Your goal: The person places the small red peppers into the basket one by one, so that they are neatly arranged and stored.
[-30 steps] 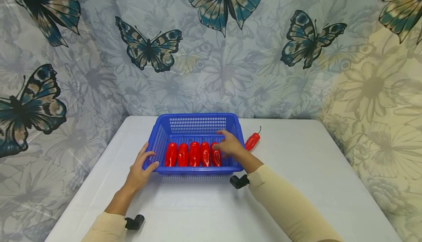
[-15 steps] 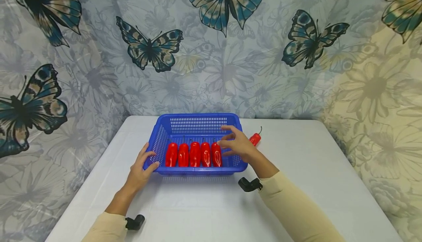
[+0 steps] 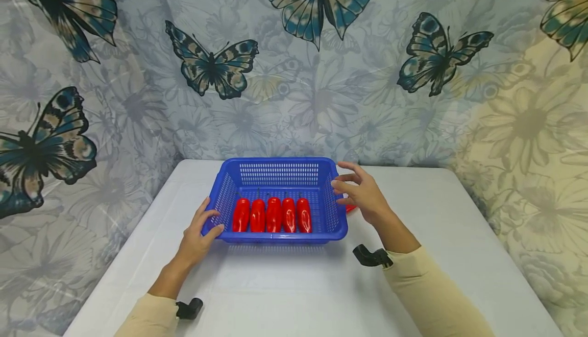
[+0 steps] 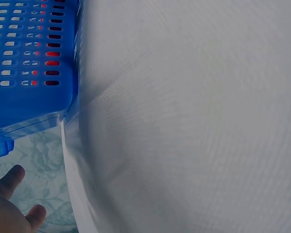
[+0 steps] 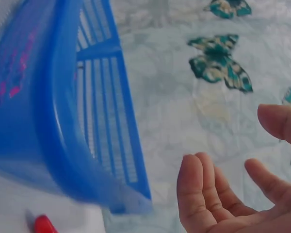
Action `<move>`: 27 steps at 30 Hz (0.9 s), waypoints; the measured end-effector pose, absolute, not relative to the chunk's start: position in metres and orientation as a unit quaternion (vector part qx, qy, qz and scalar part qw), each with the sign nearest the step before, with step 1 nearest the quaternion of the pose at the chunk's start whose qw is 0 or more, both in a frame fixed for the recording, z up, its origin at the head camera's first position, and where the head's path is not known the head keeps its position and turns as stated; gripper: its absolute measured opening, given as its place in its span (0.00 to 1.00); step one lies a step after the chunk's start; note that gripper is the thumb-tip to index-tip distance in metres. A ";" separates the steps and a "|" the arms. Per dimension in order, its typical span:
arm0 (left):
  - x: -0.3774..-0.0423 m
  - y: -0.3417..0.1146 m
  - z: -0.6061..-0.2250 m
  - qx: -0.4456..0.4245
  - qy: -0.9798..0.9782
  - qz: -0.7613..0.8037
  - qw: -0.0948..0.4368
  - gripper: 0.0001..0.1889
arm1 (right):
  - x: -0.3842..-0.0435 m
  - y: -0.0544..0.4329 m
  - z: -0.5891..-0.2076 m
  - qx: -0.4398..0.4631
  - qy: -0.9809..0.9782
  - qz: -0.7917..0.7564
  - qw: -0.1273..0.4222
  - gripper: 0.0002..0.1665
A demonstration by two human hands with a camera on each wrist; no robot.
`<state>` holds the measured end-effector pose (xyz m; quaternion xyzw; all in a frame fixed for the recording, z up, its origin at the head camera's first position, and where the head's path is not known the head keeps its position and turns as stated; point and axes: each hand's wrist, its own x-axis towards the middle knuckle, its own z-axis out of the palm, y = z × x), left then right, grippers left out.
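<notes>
A blue plastic basket holds several red peppers in a row, stems toward the back. My left hand is at its front left corner, fingers by the side rim and thumb by the front rim. The left wrist view shows two spread fingertips below the basket wall. Just beyond the right rim is my right hand, its fingers loosely spread and holding nothing. Another red pepper lies on the table right of the basket, mostly hidden behind that hand; the right wrist view shows its end.
A white cloth covers the table under the basket. Behind and at both sides hangs patterned fabric with butterflies and flowers. Black wrist cameras stick out near both cream sleeves.
My right hand has drawn out of the basket, away from the rightmost pepper, and moved right past the rim, now covering most of the loose pepper. The left hand stays at the corner.
</notes>
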<state>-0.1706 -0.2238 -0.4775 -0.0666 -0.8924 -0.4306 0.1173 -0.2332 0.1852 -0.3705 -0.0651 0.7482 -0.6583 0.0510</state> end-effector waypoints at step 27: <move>-0.170 -0.224 -0.476 -0.068 -0.891 -0.433 0.119 0.17 | -0.285 0.238 -0.452 0.173 0.780 -0.601 0.034 0.45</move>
